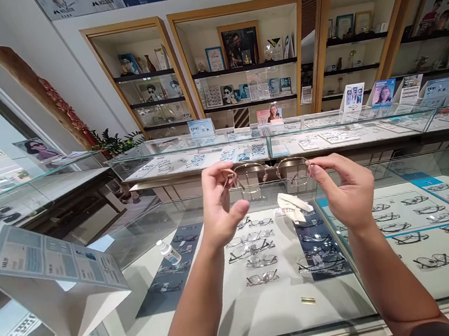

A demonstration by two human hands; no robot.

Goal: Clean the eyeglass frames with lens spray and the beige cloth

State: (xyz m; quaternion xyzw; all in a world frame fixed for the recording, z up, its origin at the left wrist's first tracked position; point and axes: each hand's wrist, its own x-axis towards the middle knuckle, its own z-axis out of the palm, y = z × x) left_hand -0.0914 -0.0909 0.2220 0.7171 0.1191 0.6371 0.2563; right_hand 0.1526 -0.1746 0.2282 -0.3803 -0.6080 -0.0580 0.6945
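I hold a pair of thin metal-framed glasses (pixel 270 174) up in front of me with both hands, lenses facing me. My left hand (pixel 218 204) pinches the frame's left end, fingers closed on it. My right hand (pixel 344 189) pinches the right end in the same way. Below the glasses a crumpled white cloth (pixel 292 207) lies on the glass counter top (pixel 267 315). A small white spray bottle (pixel 168 252) lies on the glass to the left of my left forearm.
Under the counter glass lie several rows of spectacles (pixel 255 251) on white and dark trays. A folded white paper stand (pixel 56 281) sits at the near left. Further glass showcases (pixel 270 140) and wall shelves (pixel 243 67) with pictures stand behind.
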